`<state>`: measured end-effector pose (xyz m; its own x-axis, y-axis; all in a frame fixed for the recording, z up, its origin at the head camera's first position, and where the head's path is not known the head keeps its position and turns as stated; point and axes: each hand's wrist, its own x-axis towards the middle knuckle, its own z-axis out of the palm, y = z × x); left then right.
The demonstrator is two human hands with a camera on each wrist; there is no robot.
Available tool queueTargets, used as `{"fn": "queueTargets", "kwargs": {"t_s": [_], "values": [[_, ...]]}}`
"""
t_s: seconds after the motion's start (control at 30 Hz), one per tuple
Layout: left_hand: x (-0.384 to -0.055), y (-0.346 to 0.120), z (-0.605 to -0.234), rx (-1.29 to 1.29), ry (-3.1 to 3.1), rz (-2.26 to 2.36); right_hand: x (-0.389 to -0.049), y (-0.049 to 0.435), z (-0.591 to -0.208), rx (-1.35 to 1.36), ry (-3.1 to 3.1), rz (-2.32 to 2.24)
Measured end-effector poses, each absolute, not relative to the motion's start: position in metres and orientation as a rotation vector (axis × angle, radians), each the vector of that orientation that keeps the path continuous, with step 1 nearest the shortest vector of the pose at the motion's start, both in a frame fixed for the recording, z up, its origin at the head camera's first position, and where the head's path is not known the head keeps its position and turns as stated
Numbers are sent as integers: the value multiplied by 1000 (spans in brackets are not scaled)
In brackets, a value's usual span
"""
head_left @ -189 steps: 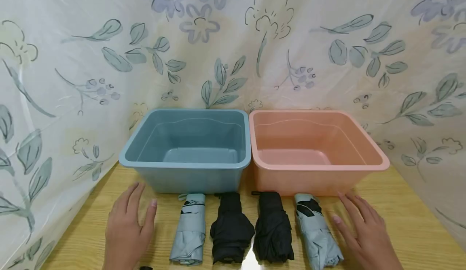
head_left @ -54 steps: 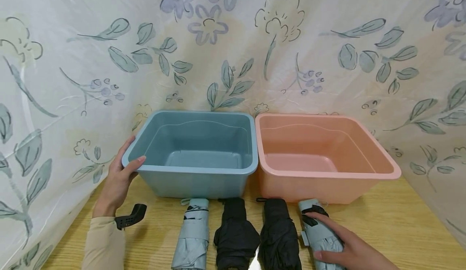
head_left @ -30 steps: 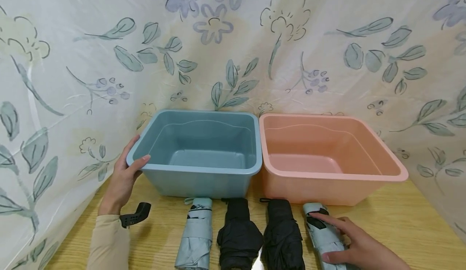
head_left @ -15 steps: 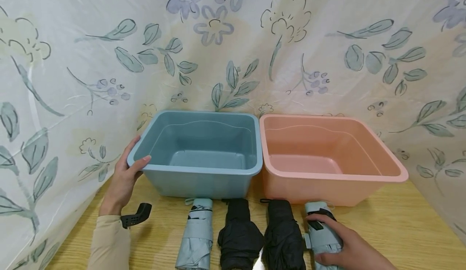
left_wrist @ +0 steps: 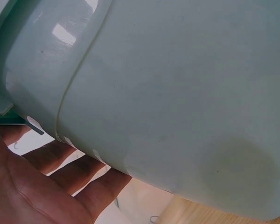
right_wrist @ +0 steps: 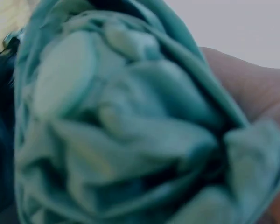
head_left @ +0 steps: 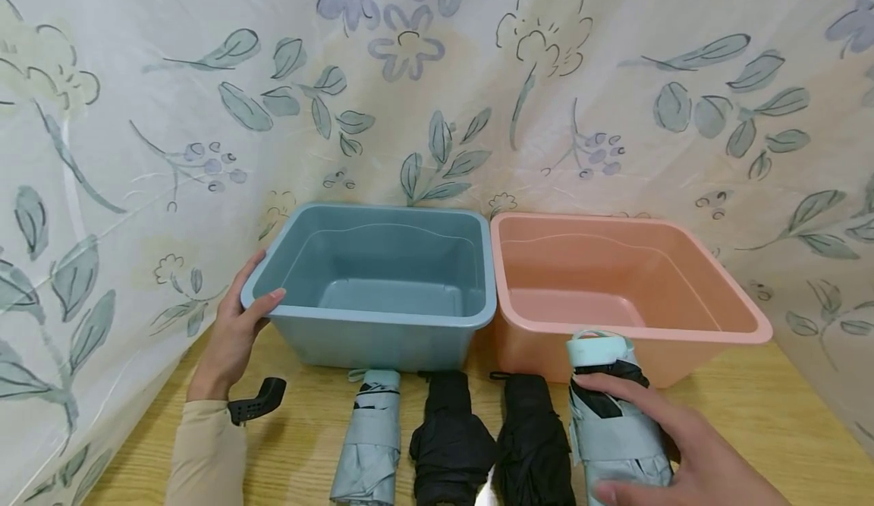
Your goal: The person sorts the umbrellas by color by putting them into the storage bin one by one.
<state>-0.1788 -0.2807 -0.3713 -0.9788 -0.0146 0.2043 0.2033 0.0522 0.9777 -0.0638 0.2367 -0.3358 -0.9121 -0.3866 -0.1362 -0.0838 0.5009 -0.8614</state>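
Observation:
My right hand (head_left: 690, 445) grips a folded light blue umbrella (head_left: 617, 434), thumb on one side and fingers across its top. The umbrella is raised off the table, its handle end in front of the pink tub (head_left: 635, 331). Its bunched cloth end (right_wrist: 130, 116) fills the right wrist view, blurred. At the left, my left hand (head_left: 232, 331) holds the corner of the blue tub (head_left: 369, 313), thumb over the rim and fingers along the outer side. In the left wrist view those fingers (left_wrist: 79, 172) lie against the tub wall (left_wrist: 168, 93).
On the wooden table (head_left: 293, 445) lie another light blue umbrella (head_left: 369, 438) and two black umbrellas, the left one (head_left: 451, 445) and the right one (head_left: 534, 445), in a row before the tubs. A floral curtain (head_left: 437, 89) hangs close behind and at both sides.
The right hand has closed on the rightmost light blue umbrella and lifted it from the table towards the camera. Earlier, the left hand went from the table to the blue tub's corner.

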Motion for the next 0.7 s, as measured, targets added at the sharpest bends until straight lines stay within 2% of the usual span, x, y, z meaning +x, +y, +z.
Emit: {"fn": "queueTargets", "kwargs": {"t_s": [0.17, 0.33, 0.5, 0.7], "values": [[-178, -280, -370, -188, -2159, -2049, -75, 199, -290, -626, 2549, -1285], [-177, -281, -370, -196, -2154, -2052, -115, 150, -259, -935, 2563, -1287], [-177, -283, -371, -204, -2152, -2066, -171, 94, -242, -897, 2479, -1284], [-179, -282, -372, -194, -2160, -2061, -236, 27, -241, -835, 2394, -1323]]}}
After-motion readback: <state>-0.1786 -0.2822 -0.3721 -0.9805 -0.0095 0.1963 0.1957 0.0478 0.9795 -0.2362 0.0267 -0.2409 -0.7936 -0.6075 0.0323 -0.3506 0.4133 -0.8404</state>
